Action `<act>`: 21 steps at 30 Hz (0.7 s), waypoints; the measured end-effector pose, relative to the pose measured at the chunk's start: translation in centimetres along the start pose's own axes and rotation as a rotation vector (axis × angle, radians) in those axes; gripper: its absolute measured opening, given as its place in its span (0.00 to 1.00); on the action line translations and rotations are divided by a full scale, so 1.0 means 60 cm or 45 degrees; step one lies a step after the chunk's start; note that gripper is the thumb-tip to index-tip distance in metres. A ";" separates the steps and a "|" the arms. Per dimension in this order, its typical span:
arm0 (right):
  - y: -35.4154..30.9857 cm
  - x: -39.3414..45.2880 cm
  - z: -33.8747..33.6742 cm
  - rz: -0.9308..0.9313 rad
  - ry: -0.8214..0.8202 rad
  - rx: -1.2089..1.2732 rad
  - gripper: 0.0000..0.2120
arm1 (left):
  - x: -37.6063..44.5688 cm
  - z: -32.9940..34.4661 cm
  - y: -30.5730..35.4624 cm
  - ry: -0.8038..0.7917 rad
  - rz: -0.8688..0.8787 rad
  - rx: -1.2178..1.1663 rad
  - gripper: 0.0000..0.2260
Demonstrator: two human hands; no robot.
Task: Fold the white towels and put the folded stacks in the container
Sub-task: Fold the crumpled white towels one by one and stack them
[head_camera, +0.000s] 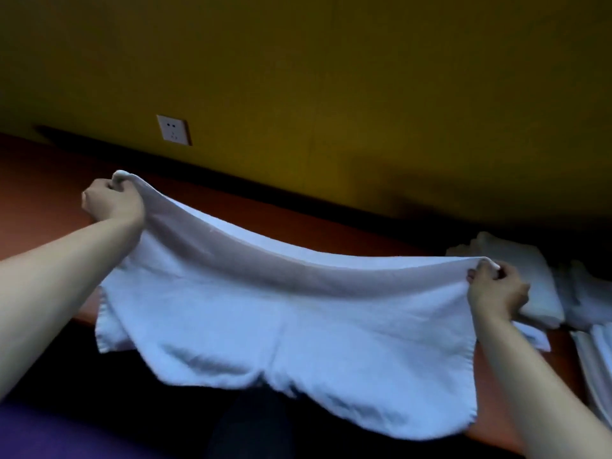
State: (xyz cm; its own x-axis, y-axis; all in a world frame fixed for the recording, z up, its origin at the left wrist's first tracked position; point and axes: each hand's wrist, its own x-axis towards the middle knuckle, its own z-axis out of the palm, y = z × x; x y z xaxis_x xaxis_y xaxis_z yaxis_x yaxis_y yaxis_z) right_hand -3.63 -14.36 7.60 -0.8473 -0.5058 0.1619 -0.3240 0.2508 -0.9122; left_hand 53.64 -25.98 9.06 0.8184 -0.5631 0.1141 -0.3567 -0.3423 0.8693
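The white towel (281, 309) hangs stretched between the two hands, held up over the near edge of the reddish-brown desk (39, 180). The left hand (114, 202) sits at about ten o'clock in the view and is pinched shut on one upper corner, fingers curled over the bunched cloth; the right hand (496, 289) sits at about three o'clock and is closed on the opposite upper corner. The hands are well apart, so the towel's long axis runs between them, from upper left down to lower right, with the top edge sagging in a shallow curve and the free lower edge drooping toward the person at six o'clock. That lower edge looks wavy and slightly blurred. The left hand appears farther from the body and higher, the right nearer and lower. Just beyond the right hand, toward three o'clock, lies a folded stack of white towels (526, 276) on the desk, with more white cloth (592, 352) at the right edge of the view; no container is clearly visible. Judging from this hold, the coming fold turns on bringing the two corners together along that long axis, or laying the cloth flat on the desk first.
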 end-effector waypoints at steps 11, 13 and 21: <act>0.086 0.104 0.106 -0.281 -0.135 -0.426 0.16 | 0.044 0.175 -0.004 -0.023 -0.016 0.194 0.31; 0.100 0.116 0.133 -0.357 -0.183 -0.485 0.11 | 0.047 0.201 0.003 -0.043 -0.007 0.203 0.30; 0.173 0.125 0.172 -0.262 -0.536 -0.904 0.32 | 0.014 0.256 -0.055 -0.323 0.119 0.460 0.27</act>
State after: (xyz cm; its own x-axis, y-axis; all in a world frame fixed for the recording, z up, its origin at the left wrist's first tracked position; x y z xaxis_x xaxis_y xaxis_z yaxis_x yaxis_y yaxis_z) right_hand -8.99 -24.07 -4.56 -0.5607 -0.8279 0.0169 -0.7609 0.5071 -0.4049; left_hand 48.62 -36.86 -1.11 0.6551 -0.7552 0.0234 -0.5952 -0.4967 0.6317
